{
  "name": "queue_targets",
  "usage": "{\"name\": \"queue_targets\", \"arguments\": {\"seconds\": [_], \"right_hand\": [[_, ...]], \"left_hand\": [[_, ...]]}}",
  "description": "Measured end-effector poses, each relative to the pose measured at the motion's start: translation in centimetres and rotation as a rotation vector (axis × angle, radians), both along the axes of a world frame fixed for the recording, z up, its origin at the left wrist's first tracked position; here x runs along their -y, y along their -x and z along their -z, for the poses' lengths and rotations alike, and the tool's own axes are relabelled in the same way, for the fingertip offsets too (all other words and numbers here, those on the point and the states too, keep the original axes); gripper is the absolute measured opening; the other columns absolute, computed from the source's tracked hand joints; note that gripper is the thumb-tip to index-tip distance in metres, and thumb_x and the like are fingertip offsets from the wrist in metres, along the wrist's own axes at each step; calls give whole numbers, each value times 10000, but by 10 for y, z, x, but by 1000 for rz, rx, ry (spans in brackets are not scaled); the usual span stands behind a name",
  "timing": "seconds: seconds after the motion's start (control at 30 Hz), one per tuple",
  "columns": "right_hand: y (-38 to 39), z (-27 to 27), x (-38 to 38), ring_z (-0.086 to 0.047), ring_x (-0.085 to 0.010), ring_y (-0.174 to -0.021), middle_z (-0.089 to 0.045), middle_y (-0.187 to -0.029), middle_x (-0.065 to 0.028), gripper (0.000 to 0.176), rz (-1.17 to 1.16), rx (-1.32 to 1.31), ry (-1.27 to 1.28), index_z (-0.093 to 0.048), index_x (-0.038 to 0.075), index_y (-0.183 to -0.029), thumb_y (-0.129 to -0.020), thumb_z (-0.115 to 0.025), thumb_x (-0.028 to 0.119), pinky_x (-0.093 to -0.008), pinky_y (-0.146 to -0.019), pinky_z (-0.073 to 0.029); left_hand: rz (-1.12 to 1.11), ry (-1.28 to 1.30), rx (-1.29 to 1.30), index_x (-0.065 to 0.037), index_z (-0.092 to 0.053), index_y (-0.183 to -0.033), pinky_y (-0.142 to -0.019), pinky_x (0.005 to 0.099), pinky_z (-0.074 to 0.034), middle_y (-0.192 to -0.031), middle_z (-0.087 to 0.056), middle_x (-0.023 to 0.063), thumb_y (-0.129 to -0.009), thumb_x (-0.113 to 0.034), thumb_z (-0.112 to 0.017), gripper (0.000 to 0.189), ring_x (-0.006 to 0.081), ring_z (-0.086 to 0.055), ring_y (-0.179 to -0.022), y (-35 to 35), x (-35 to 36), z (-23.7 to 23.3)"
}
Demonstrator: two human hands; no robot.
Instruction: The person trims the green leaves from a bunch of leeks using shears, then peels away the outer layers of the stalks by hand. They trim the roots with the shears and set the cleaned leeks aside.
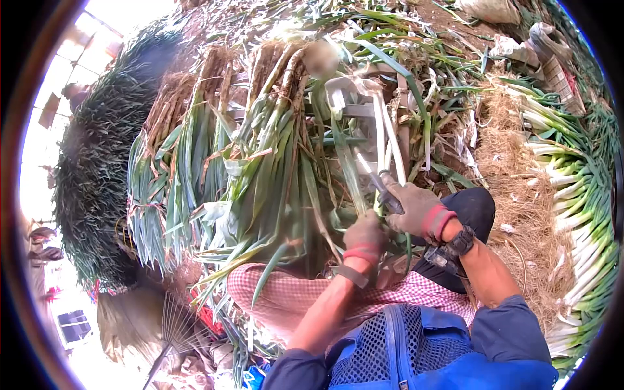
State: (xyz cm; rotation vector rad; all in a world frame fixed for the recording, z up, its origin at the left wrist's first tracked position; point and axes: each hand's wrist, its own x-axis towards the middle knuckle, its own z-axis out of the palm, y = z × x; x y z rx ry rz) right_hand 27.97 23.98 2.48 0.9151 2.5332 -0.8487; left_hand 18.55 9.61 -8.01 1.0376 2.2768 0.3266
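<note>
My left hand, in a grey-brown glove with a red cuff, is closed around the green leaves of a long green onion. Just to its right, my gloved right hand grips the dark handle of a knife. The narrow blade points up and away from me, beside the leaves. Pale onion stalks rise from the right hand toward a white metal stand. Left of my hands, a large bundle of untrimmed green onions hangs with its brown roots upward.
Cleaned green onions lie in a long row at the right, beside a strip of dry root trimmings. A dark green heap of onions stands at the left. A wire rake is at lower left. Loose leaves cover the ground ahead.
</note>
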Motion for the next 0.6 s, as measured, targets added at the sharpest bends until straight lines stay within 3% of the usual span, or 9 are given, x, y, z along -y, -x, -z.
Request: {"name": "queue_targets", "arguments": {"seconds": [0.1,0.23,0.27,0.3,0.33,0.37,0.43,0.53,0.6], "right_hand": [[13,8,-6,-691,-442,-1195,-687,-1290,-296,911,-5,54,31,-370,94,-1682,-896,-757,345,-499,-1042,-544],[16,42,-19,-690,-441,-1195,-699,-1262,-291,944,-2,-18,-26,-340,96,-1697,-891,-767,344,-499,-1045,-541],[16,36,-17,-686,-436,-1209,-695,-1290,-283,933,19,-95,-6,-344,90,-1693,-896,-760,340,-491,-1054,-537],[19,35,-15,-682,-430,-1223,-690,-1317,-274,922,41,-173,15,-347,84,-1689,-902,-753,337,-484,-1064,-533],[22,38,-13,-682,-430,-1223,-690,-1317,-274,922,39,-176,23,-347,84,-1689,-902,-753,337,-484,-1064,-533],[25,41,-11,-676,-424,-1232,-685,-1336,-268,909,13,-245,22,-357,71,-1679,-905,-756,331,-472,-1072,-528],[35,46,-11,-665,-412,-1249,-674,-1372,-254,884,-36,-388,9,-376,46,-1659,-913,-763,319,-449,-1088,-519],[62,53,0,-669,-422,-1209,-688,-1280,-279,881,-33,-598,-35,-389,36,-1652,-910,-775,313,-458,-1055,-520],[85,30,-2,-670,-427,-1181,-698,-1187,-277,877,60,-409,121,-392,30,-1650,-914,-774,315,-476,-1020,-518]], "left_hand": [[117,89,112,-86,-615,-1302,-874,519,-601,-1198,-759,184,-940,-448,-721,523,407,-762,-1009,-11,-4,-5],[219,126,216,-147,-676,-1335,-921,491,-598,-1142,-772,173,-947,-479,-737,514,402,-748,-1060,16,-8,-48],[166,-143,141,-153,-742,-1242,-923,481,-599,-1115,-778,158,-970,-482,-718,427,386,-750,-1040,27,3,-36],[129,-185,78,-162,-770,-1213,-923,454,-603,-1129,-782,141,-967,-403,-755,345,363,-754,-1010,53,2,-40],[-107,-342,49,-149,-777,-1211,-911,422,-607,-1112,-783,129,-934,-312,-811,324,342,-753,-983,75,5,-39],[-97,-587,-90,-116,-776,-1184,-897,411,-610,-1046,-774,128,-895,-221,-841,314,338,-747,-938,111,3,-39],[-127,-592,-636,-74,-764,-1186,-860,427,-610,-1030,-766,142,-874,-197,-829,342,353,-738,-934,174,-5,-56],[-233,-428,-765,-78,-708,-1371,-1009,488,-557,-1280,-740,166,-972,-340,-749,479,380,-723,-1105,238,-19,-71],[-230,-260,-705,-95,-704,-1338,-1103,473,-489,-1329,-716,163,-946,-334,-755,462,352,-678,-1222,265,-33,-61]]}}
